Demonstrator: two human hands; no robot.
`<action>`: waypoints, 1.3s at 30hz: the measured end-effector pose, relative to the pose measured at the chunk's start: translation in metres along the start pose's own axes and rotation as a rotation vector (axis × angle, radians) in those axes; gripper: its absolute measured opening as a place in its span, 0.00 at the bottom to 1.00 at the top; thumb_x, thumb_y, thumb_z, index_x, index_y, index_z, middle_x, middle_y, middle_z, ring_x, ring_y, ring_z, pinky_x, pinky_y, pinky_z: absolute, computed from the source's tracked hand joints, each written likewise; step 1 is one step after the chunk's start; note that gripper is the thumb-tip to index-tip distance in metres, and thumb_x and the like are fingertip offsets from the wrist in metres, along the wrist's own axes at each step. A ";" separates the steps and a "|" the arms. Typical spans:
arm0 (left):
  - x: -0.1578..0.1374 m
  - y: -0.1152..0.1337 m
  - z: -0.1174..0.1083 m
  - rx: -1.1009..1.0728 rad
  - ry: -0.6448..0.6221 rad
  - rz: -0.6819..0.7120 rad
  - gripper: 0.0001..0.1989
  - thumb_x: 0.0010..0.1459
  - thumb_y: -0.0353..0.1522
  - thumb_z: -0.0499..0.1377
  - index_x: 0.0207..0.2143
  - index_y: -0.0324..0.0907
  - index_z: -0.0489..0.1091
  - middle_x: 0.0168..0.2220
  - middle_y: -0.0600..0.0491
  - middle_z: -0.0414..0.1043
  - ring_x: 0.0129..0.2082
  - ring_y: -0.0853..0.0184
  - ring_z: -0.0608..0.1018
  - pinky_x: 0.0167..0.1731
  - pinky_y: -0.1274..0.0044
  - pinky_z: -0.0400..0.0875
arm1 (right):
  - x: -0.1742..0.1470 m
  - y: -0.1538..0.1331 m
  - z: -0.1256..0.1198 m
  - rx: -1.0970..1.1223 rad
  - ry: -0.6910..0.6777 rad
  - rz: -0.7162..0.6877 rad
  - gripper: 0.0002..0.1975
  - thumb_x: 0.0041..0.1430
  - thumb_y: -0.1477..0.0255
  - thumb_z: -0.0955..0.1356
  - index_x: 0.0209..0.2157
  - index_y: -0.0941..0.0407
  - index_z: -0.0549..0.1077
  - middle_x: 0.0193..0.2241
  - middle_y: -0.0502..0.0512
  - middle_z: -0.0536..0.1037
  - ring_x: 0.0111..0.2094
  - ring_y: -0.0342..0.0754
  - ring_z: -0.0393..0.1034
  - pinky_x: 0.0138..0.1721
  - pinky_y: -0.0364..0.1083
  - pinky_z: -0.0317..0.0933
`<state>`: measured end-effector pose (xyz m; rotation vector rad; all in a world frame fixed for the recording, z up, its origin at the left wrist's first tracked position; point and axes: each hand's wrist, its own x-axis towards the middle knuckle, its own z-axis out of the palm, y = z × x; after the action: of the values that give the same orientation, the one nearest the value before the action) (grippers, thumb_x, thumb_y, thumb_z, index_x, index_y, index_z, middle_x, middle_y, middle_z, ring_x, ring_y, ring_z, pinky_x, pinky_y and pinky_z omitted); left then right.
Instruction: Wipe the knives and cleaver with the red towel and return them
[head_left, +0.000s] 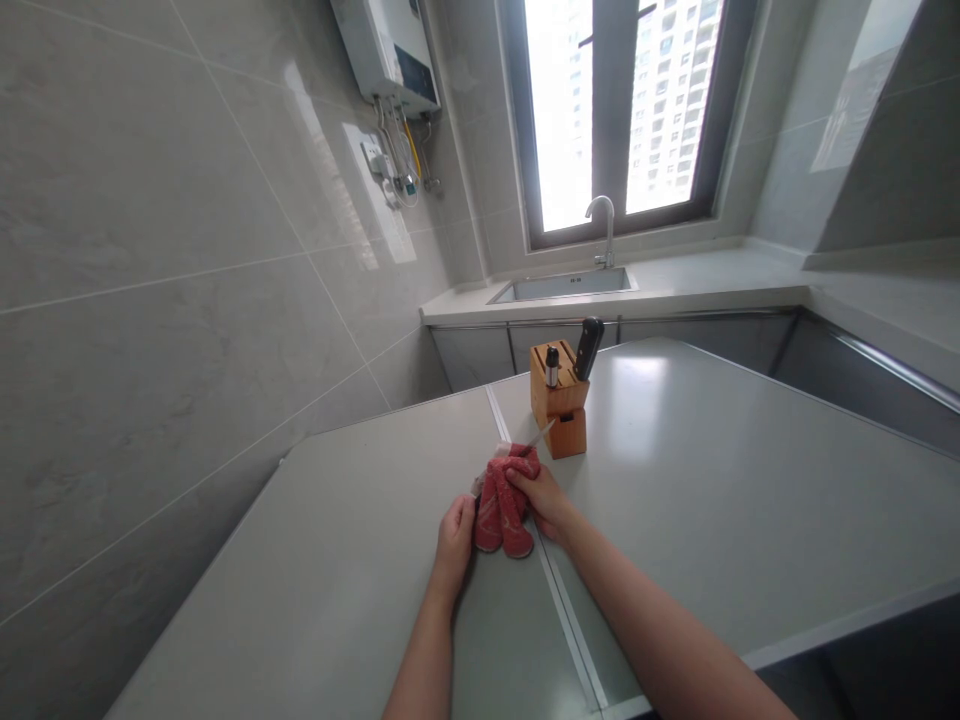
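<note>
My right hand is closed on a red patterned cloth, thumb on top, and the cloth is folded over a knife. The knife's pointed blade sticks out past the cloth toward the knife block. At the cloth's left side my left hand is wrapped around the knife's handle end; only a dark sliver shows beside the fingers. Just beyond the hands stands a wooden knife block. In its top sit a black-handled knife and a shorter black and silver handle.
A pale table with a seam down its middle lies beneath my hands. Past its far edge is a counter with a sink and a faucet. A tiled wall bounds the left, with a water heater mounted high.
</note>
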<state>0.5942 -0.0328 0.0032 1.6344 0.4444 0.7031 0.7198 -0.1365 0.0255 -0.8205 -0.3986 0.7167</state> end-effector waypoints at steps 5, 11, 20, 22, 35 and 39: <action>-0.001 -0.001 -0.001 0.010 0.027 -0.015 0.22 0.54 0.49 0.56 0.25 0.39 0.70 0.24 0.54 0.69 0.26 0.67 0.68 0.30 0.78 0.63 | 0.000 -0.001 0.001 0.015 -0.014 -0.001 0.19 0.39 0.65 0.77 0.36 0.55 0.76 0.32 0.52 0.81 0.34 0.50 0.76 0.41 0.48 0.68; -0.002 -0.006 -0.002 -0.088 0.048 -0.118 0.27 0.55 0.52 0.52 0.30 0.36 0.74 0.25 0.50 0.74 0.26 0.65 0.73 0.29 0.76 0.66 | -0.001 -0.003 0.001 0.001 -0.049 0.019 0.18 0.41 0.64 0.77 0.36 0.55 0.77 0.33 0.53 0.81 0.35 0.49 0.76 0.42 0.47 0.68; -0.002 -0.011 -0.003 -0.144 0.116 -0.156 0.28 0.55 0.52 0.52 0.32 0.34 0.74 0.26 0.49 0.75 0.27 0.66 0.74 0.30 0.77 0.67 | -0.001 -0.002 -0.001 0.001 -0.077 0.041 0.17 0.41 0.65 0.77 0.35 0.57 0.77 0.31 0.53 0.81 0.33 0.48 0.75 0.41 0.47 0.68; -0.002 -0.012 -0.003 -0.176 0.089 -0.154 0.26 0.56 0.51 0.53 0.33 0.35 0.73 0.27 0.50 0.74 0.28 0.67 0.73 0.30 0.77 0.67 | -0.001 -0.003 0.000 0.003 -0.066 0.033 0.17 0.41 0.65 0.77 0.34 0.57 0.77 0.31 0.53 0.81 0.33 0.48 0.75 0.41 0.47 0.68; -0.003 -0.009 -0.004 -0.113 0.052 -0.086 0.19 0.56 0.47 0.55 0.26 0.40 0.65 0.23 0.59 0.63 0.22 0.73 0.64 0.25 0.81 0.60 | -0.001 -0.004 0.002 0.083 -0.042 0.022 0.17 0.38 0.65 0.78 0.31 0.57 0.77 0.29 0.53 0.81 0.31 0.50 0.76 0.39 0.49 0.69; -0.004 -0.003 -0.002 -0.089 0.042 -0.087 0.21 0.54 0.49 0.56 0.26 0.39 0.67 0.23 0.57 0.67 0.25 0.70 0.68 0.27 0.79 0.63 | 0.000 -0.005 0.002 0.114 -0.034 0.009 0.17 0.39 0.66 0.78 0.32 0.56 0.76 0.28 0.52 0.81 0.30 0.49 0.76 0.37 0.47 0.69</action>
<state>0.5904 -0.0333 0.0002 1.5102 0.5045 0.6835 0.7202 -0.1376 0.0304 -0.7033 -0.3814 0.7561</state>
